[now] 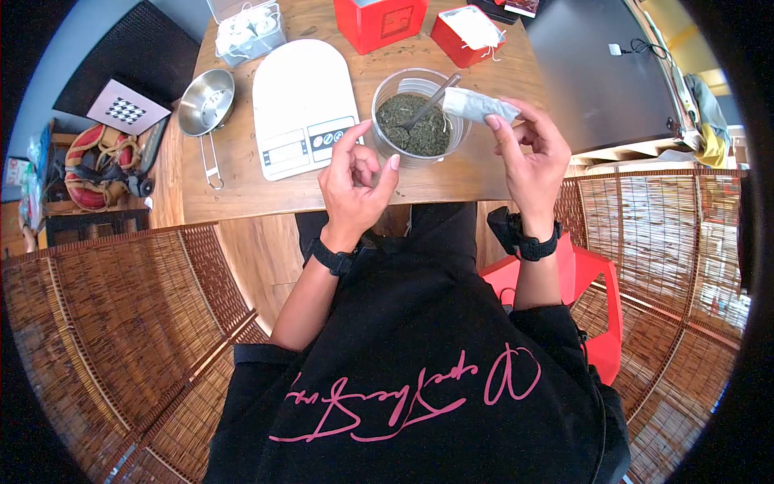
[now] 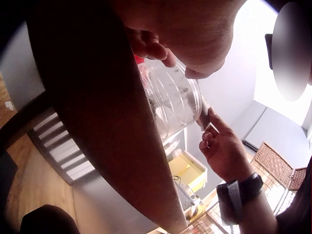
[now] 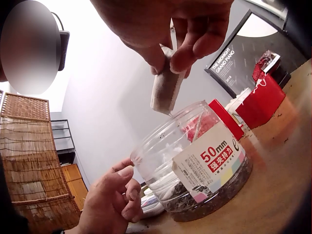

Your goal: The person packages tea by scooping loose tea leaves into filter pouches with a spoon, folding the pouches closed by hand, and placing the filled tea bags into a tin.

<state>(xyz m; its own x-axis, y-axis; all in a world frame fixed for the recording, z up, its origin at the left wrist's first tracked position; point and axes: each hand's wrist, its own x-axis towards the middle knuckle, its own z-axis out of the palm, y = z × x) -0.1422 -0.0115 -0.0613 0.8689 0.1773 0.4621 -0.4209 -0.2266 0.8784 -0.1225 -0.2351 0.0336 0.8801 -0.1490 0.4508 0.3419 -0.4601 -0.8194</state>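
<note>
Above the right side of a clear plastic jar, my right hand pinches a filled tea bag between thumb and fingers. The bag is pale, with darker contents showing through; in the right wrist view it tilts down over the jar's mouth. Dark green dried leaves lie in the jar, and a metal spoon leans in them. My left hand is at the jar's left side, fingers loosely bent and holding nothing. Its index fingertip is right at the rim in the right wrist view.
Left of the jar lies a white kitchen scale, with a metal strainer-like pan beyond it. At the back stand a clear box of white bags, a red box and a red container with white bags.
</note>
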